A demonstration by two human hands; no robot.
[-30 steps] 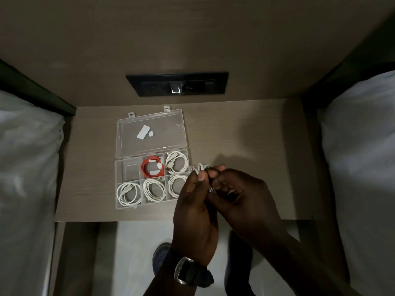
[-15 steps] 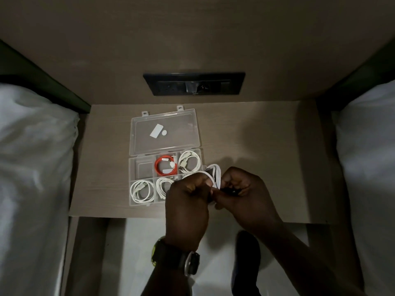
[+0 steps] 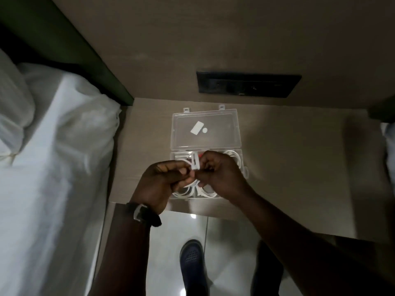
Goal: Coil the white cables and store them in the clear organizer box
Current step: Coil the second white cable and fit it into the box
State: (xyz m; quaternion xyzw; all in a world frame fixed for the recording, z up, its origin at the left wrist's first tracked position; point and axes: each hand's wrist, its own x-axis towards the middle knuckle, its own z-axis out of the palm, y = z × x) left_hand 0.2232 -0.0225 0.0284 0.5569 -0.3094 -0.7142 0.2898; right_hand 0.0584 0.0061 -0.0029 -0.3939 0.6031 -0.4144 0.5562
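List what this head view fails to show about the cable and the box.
- White cable: its coil count and plug ends, hidden between the left hand and right hand and blurred.
- Clear organizer box: most compartments, covered by both hands, so a free one cannot be confirmed.
- Black wall panel: its sockets, too dark.

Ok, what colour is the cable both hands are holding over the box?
White, seen in the head view: the cable is pinched between left hand and right hand.
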